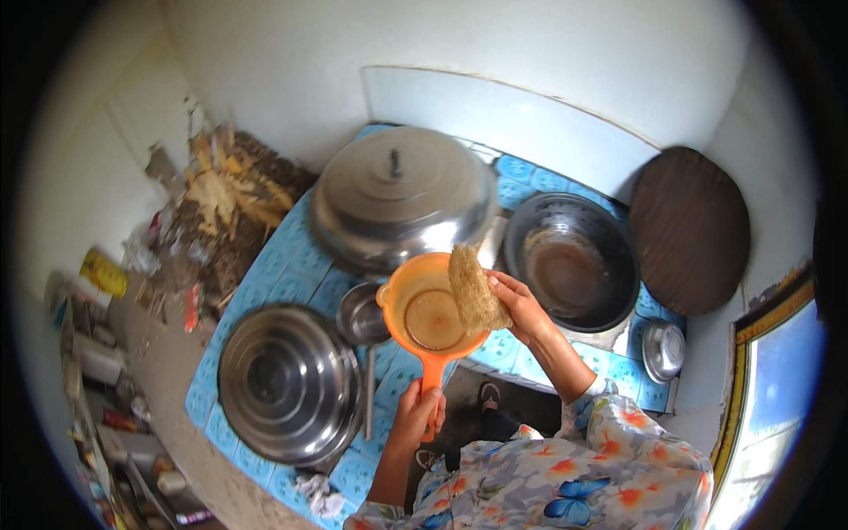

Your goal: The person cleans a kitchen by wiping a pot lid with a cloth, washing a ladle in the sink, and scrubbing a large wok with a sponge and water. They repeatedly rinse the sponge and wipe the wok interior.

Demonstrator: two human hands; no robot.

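My left hand (420,412) grips the handle of an orange plastic ladle (395,311), whose bowl faces up and looks stained inside. A brown fibrous scrubbing pad (474,291), perhaps loofah, is pinched in my right hand (520,306) over the ladle's right rim. Below and left of the ladle lies a metal ladle (363,317) with a long handle. A large domed metal lid (404,192) is behind the orange ladle, and a black wok (573,262) stands to the right, its inside brownish.
A ringed metal lid (288,384) and a crumpled cloth (320,497) lie on the blue-tiled stove top (228,430). A round wooden lid (689,228) leans at the right wall, near a small metal bowl (663,351). Firewood (225,182) is piled left; a window (772,404) is right.
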